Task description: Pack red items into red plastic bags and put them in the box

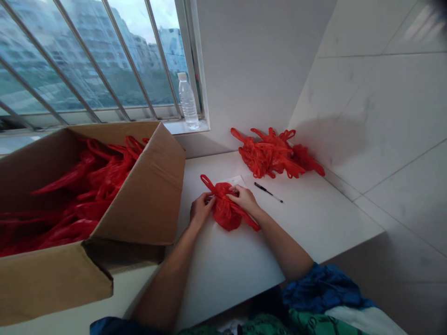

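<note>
A red plastic bag (pixel 227 217) lies bunched on the white table, one handle loop sticking up at its upper left and another trailing to the lower right. My left hand (pixel 201 209) pinches the bag's left side with closed fingers. From the right, my right hand (pixel 243 197) grips the bag near its top, fingers bent over the plastic. A sheet of paper (pixel 238 180) shows partly behind the bag, and a black pen (pixel 268 191) rests to the right of my right hand.
On the left a large open cardboard box (pixel 146 200) holds several red bags (pixel 101 181). A pile of red bags (pixel 272 153) sits at the table's back by the wall. A clear bottle (pixel 188 103) stands on the sill of the barred window. The table (pixel 314 218) ends at the lower right.
</note>
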`<state>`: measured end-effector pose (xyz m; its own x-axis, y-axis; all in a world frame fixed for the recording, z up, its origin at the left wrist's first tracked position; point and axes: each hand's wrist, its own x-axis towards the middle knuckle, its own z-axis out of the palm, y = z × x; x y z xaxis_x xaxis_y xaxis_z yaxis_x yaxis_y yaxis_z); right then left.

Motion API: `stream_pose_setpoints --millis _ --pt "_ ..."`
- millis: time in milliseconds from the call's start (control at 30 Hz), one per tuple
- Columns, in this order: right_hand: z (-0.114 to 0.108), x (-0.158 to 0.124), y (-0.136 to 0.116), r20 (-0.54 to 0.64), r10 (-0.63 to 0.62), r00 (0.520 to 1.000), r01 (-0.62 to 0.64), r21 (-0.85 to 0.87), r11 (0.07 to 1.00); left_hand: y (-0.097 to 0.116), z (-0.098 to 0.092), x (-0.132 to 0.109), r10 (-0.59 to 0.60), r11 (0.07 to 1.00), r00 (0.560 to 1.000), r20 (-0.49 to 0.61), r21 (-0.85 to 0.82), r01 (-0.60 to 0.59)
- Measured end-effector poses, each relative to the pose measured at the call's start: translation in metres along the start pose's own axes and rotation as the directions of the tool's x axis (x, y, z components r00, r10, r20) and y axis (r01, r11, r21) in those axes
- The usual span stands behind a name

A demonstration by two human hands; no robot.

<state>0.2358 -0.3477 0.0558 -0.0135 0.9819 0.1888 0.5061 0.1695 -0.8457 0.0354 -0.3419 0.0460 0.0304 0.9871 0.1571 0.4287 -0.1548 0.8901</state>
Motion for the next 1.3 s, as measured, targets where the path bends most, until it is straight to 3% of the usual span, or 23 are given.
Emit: stream_pose_setpoints --millis 233,367,467,567,633,700,767,933,1300 --pt "-0.021 0.0 0.007 -0.116 0.008 0.993 -0.025 -0.144 0.989 0.0 -0.007 -0.001 -0.017 0.997 0.999 -0.027 -0.082 0.015" --pt "-0.034 -0.003 0.007 -0.141 0.004 0.99 -0.035 -0.218 0.975 0.006 -0.009 -0.006 0.016 0.997 0.993 -0.12 0.079 -0.006" --pt "-0.031 -0.008 -0.003 -0.173 -0.138 0.975 0.096 -0.231 0.968 0.015 -0.004 -0.011 0.145 0.978 0.97 -0.196 0.18 -0.109" --pt "-0.017 -0.013 -0.014 -0.065 -0.248 0.967 0.225 -0.246 0.943 0.023 0.009 -0.016 0.338 0.921 0.939 -0.067 0.232 -0.315" --pt "-0.004 -0.017 -0.018 0.077 -0.189 0.979 0.204 -0.303 0.931 0.025 0.02 -0.02 0.398 0.868 0.91 0.113 0.276 -0.414" --pt "0.006 -0.019 -0.019 0.179 -0.098 0.979 0.161 -0.382 0.91 0.025 0.029 -0.024 0.343 0.834 0.902 0.263 0.356 -0.421" --pt "0.012 -0.021 -0.018 0.22 -0.044 0.975 0.139 -0.439 0.887 0.024 0.034 -0.028 0.252 0.807 0.908 0.334 0.446 -0.388" --pt "0.014 -0.02 -0.016 0.234 0.006 0.972 0.113 -0.49 0.865 0.024 0.034 -0.033 0.183 0.75 0.915 0.359 0.55 -0.366" --pt "0.014 -0.02 -0.015 0.256 0.028 0.966 0.108 -0.499 0.86 0.023 0.035 -0.034 0.166 0.733 0.921 0.354 0.58 -0.355"
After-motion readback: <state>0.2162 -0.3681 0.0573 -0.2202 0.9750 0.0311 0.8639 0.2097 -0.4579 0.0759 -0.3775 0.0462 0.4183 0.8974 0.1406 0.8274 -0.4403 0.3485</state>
